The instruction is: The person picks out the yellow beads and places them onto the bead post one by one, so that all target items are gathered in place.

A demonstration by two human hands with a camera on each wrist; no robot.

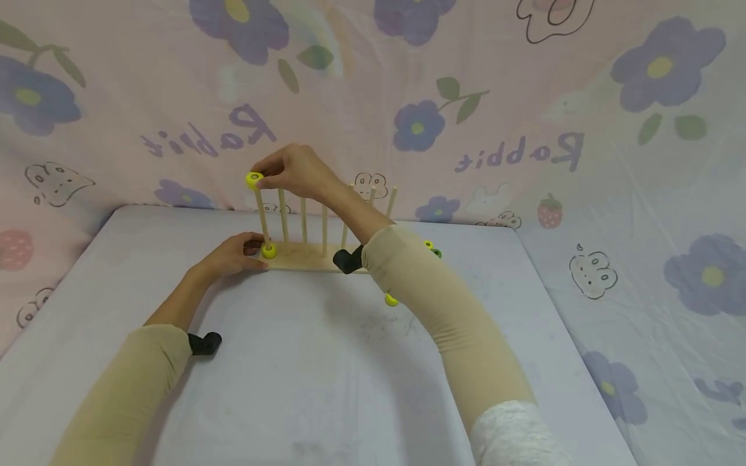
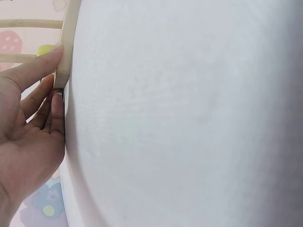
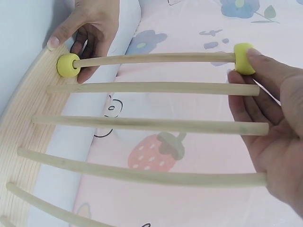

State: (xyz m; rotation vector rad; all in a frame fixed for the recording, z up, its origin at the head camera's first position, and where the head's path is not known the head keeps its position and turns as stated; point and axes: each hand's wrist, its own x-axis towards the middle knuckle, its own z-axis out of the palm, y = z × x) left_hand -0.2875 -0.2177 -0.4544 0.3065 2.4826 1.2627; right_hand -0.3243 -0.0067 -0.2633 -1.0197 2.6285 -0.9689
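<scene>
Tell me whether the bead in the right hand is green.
No, the bead pinched by the right hand atop the end peg is yellow.

Homelike corner, by the look of a pale table (image 1: 280, 388) and flower-patterned pink cloth (image 1: 367, 84) behind it

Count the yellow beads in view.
4: one bead in the right hand atop an end peg, one bead round its foot, one bead just left of the right sleeve, one bead beyond that sleeve, which may hide more.

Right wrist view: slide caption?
Right hand holds a yellow bead at the tip of a peg, another bead at its foot; left hand grips the base.
</scene>
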